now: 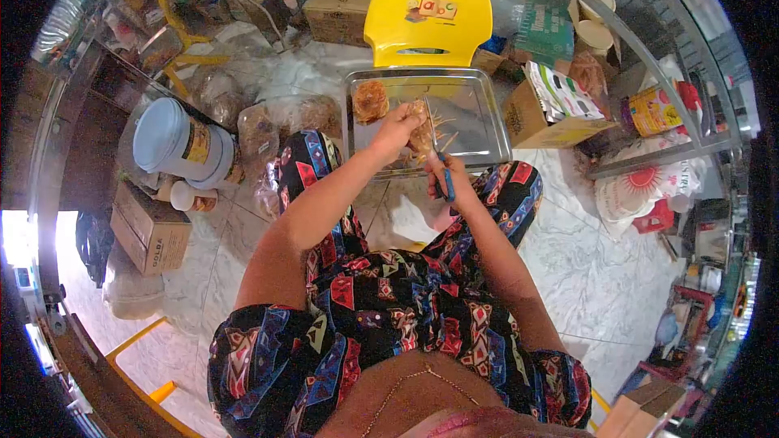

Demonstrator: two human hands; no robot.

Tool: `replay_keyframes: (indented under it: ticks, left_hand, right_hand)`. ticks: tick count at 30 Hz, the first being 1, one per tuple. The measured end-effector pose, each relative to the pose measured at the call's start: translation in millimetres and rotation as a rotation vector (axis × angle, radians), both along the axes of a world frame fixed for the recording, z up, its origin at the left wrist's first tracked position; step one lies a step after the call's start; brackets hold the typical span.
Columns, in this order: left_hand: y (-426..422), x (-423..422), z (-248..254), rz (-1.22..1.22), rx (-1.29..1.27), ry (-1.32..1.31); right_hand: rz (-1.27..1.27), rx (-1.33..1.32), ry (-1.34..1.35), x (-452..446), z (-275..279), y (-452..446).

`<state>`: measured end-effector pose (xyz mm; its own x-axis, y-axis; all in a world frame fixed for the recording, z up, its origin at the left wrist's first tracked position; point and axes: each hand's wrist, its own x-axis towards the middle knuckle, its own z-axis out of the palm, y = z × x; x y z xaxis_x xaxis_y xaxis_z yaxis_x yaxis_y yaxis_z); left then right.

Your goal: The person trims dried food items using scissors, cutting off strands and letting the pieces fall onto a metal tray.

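Note:
My left hand [393, 135] is closed around a light-brown, rough-textured food piece [419, 136] above a clear rectangular tray [497, 113]. In my right hand [459, 182] is a pair of scissors [449, 186] with blue handles. The blades point away from me and lie along the right side of the piece; whether they are parted I cannot tell. Thin pale strips [442, 139] stick out or lie beside the blades, over the tray. A round orange-brown food piece [371, 101] rests in the tray's far left corner.
Behind the tray stands a yellow chair [428, 20]. At left are white buckets [174, 142], a cardboard box [150, 227] and bagged goods [258, 134]. At right, a carton with packets [548, 118] sits near a white sack [641, 186]. Metal-framed shelving surrounds the marbled floor [580, 264].

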<state>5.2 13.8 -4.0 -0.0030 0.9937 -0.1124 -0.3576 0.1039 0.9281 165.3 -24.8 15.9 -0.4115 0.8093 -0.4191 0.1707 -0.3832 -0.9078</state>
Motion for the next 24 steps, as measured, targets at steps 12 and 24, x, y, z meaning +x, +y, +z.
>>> replay_keyframes:
  ticks: [12,24]
  left_hand:
    - [-8,9,11,-0.062,-0.013,-0.06]
    - [11,-30,31,0.194,-0.022,-0.07]
  right_hand:
    - [-0.077,-0.021,-0.068,-1,4,5]
    - [0.133,0.041,0.051,-3,0,-3]
